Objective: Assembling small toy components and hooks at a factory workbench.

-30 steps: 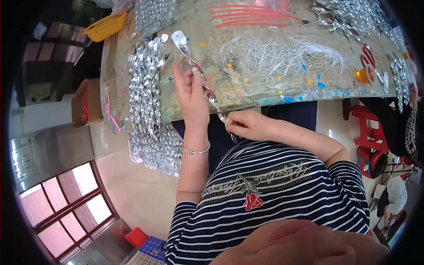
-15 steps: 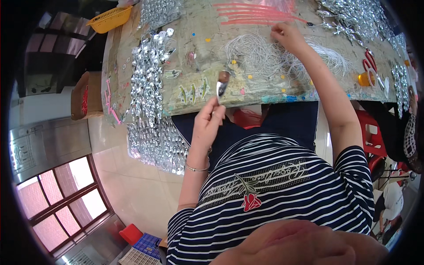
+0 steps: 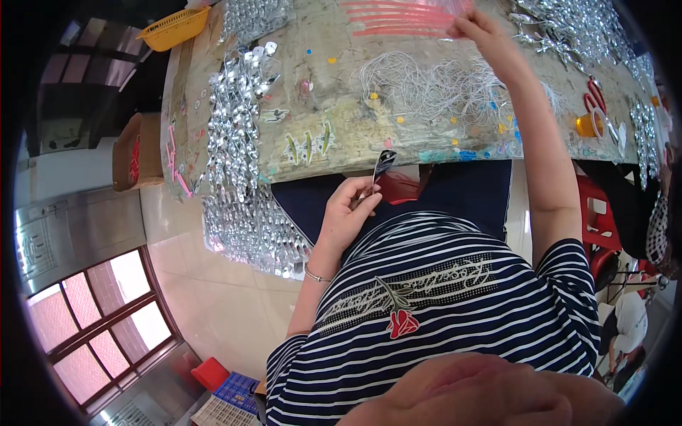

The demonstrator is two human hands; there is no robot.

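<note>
My left hand (image 3: 347, 216) is in front of the table's near edge, above my lap. Its thumb and fingers pinch a small flat piece of shiny silver metal (image 3: 384, 163), which points up and away and shows a dark reflection. Farther off, my right hand (image 3: 484, 34) reaches over the table with its fingers closed at the right ends of several pink-red strips (image 3: 398, 30). Whether one of them is between the fingertips I cannot make out. A loose tangle of thin white cords (image 3: 419, 85) lies below that hand.
Strings of silver sequin-like pieces (image 3: 231, 121) hang over the table's left front edge; more silver strands (image 3: 582, 35) lie at the far right. Red-handled scissors (image 3: 595, 96) and a yellow tape roll (image 3: 588, 126) rest at right. A yellow basket (image 3: 174, 30) stands far left.
My right hand has moved away from the white cords, up to the pink-red strips. My left hand has shifted slightly right and nearer to me, and the metal piece has turned in it.
</note>
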